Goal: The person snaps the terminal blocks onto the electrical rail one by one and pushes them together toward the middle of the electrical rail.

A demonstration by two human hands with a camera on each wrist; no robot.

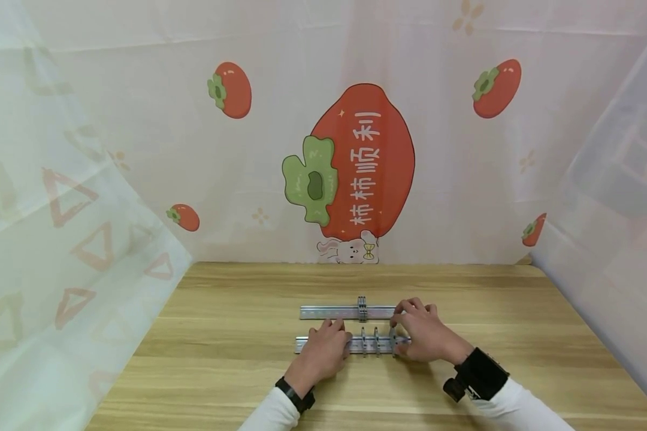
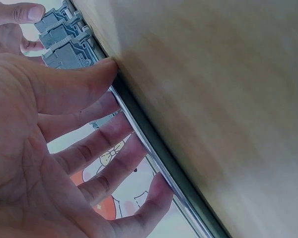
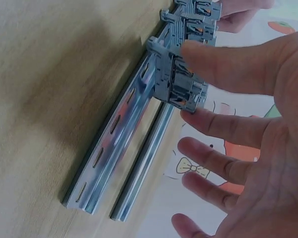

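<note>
Two slotted metal rails lie side by side on the wooden table. The near rail carries three grey terminal blocks. My left hand rests on its left part, fingers straight across it and the thumb against its edge. My right hand pinches the rightmost terminal block between thumb and index finger as it sits on the rail. The other two blocks stand between my hands. The far rail holds one block.
Printed fabric screens close in the table: a back curtain with a persimmon picture, a left screen and a right screen. Bare wood lies to the left, right and front of the rails.
</note>
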